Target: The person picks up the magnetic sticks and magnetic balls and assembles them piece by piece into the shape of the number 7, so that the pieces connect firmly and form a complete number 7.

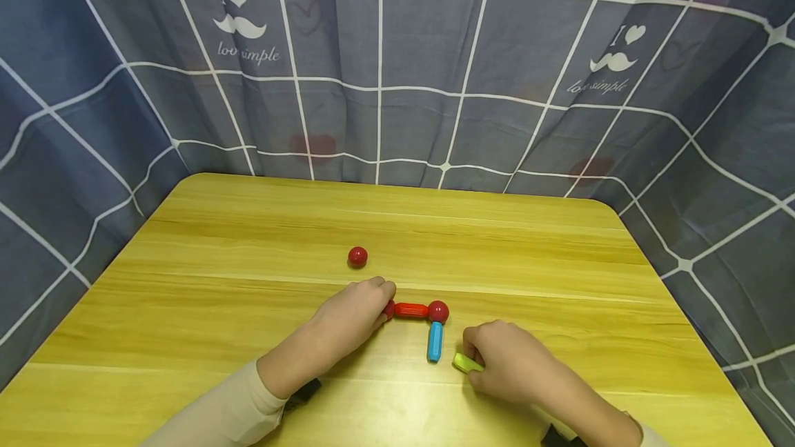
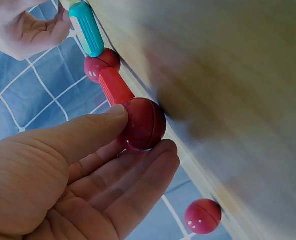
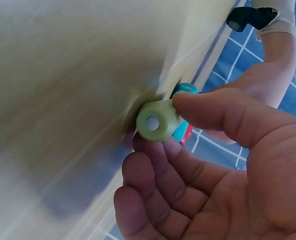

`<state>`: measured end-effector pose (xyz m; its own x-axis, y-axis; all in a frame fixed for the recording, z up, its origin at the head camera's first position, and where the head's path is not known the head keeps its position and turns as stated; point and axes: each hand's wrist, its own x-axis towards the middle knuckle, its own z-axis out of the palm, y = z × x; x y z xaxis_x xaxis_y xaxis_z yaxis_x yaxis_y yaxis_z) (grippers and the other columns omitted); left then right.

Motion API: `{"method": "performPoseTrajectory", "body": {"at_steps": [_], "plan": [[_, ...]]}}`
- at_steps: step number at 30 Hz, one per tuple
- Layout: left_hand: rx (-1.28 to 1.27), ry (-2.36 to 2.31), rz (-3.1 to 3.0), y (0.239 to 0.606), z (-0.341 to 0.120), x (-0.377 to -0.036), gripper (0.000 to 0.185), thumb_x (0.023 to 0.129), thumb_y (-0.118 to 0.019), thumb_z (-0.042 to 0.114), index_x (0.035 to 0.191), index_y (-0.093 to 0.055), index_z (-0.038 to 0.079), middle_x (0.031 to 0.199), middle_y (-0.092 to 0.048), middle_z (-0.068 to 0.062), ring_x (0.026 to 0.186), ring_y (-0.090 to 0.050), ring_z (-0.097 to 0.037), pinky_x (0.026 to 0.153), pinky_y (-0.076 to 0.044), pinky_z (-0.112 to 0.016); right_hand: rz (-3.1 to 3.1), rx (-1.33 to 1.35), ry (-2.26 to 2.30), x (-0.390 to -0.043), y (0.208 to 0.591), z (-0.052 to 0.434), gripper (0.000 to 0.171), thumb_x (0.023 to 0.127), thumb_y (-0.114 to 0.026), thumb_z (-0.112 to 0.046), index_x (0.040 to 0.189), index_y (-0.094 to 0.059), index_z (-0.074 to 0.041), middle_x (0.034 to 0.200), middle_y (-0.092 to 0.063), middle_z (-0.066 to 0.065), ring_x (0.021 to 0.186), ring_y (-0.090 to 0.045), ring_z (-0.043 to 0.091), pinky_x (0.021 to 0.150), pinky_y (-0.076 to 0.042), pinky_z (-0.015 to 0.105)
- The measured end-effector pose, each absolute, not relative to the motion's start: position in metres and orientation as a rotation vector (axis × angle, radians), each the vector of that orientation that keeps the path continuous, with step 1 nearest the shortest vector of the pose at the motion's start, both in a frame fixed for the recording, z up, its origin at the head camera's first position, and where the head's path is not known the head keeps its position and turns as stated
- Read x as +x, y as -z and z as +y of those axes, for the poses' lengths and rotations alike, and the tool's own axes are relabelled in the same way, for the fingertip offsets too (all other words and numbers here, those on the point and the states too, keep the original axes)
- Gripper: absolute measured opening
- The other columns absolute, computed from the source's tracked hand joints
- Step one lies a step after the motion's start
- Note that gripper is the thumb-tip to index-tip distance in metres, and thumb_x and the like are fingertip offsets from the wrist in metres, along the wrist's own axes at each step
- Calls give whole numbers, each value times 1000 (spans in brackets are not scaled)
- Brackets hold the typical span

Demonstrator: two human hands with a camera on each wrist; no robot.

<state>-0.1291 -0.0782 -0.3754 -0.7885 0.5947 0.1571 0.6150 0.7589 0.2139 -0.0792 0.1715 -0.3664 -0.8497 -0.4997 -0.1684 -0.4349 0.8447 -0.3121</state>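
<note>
My left hand [image 1: 350,319] pinches a dark red ball [image 2: 145,125] between thumb and fingers. That ball joins one end of a red rod [image 1: 411,310]; another red ball [image 1: 438,312] sits at the rod's far end. From this second ball a blue rod [image 1: 435,342] points toward me along the tabletop. My right hand [image 1: 512,364] pinches a yellow-green rod [image 1: 466,363] just right of the blue rod, apart from it. In the right wrist view, the green rod [image 3: 160,120] shows a round silvery disc in its end. The fingers hide part of it.
A loose red ball [image 1: 357,256] lies on the wooden table [image 1: 248,226], behind the left hand. Grey-blue curtains [image 1: 410,54] with white grid lines hang around the table's back and sides.
</note>
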Motion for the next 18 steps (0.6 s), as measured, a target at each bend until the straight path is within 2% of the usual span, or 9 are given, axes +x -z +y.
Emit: {"method": "performPoseTrajectory", "body": {"at_steps": [9, 18], "plan": [[-996, 398, -2861, 375, -78, -129, 12, 81, -68, 14, 81, -57, 9, 71, -50, 4, 61, -50, -7, 53, -44, -17, 2743, -757, 442, -76, 367, 167, 19, 73, -70, -26, 68, -51, -22, 54, -42, -14, 47, -36, 2, 45, -34, 21], [-998, 386, -2864, 375, -78, -129, 12, 81, -68, 14, 81, -57, 10, 72, -51, 4, 62, -51, -7, 53, -44, -18, 2724, -776, 461, -75, 372, 162, 26, 75, -70, -35, 61, -50, -25, 52, -43, -15, 46, -37, 1, 43, -34, 20]]}}
